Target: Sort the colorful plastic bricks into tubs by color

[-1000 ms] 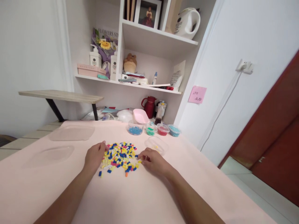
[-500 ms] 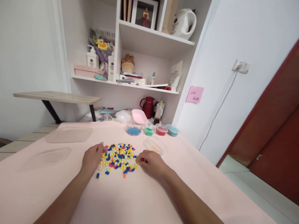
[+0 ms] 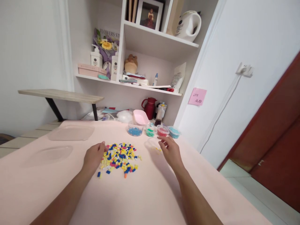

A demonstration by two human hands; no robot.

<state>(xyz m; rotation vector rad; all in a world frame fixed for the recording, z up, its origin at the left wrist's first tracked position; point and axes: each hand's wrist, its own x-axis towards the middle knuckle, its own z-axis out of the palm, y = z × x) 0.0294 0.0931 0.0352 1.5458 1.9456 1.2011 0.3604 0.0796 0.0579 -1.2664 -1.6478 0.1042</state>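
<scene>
A loose pile of small coloured bricks, mostly yellow, dark blue, white and pink, lies on the pink tabletop. My left hand rests at the pile's left edge, fingers curled together; whether anything is between them is hidden. To the right, my right hand hovers at the right side of a shallow clear container, fingers apart and no piece visible in them. A few yellow bricks lie in that container, partly behind the hand.
Behind stand clear tubs holding blue pieces, green pieces, red pieces and light-blue pieces. A pink tray and red jug are farther back. Two clear lids lie left, near a small raised shelf.
My right hand has moved from the pile's right edge, up and right to the clear container, and its fingers have parted. The left hand has stayed by the pile.
</scene>
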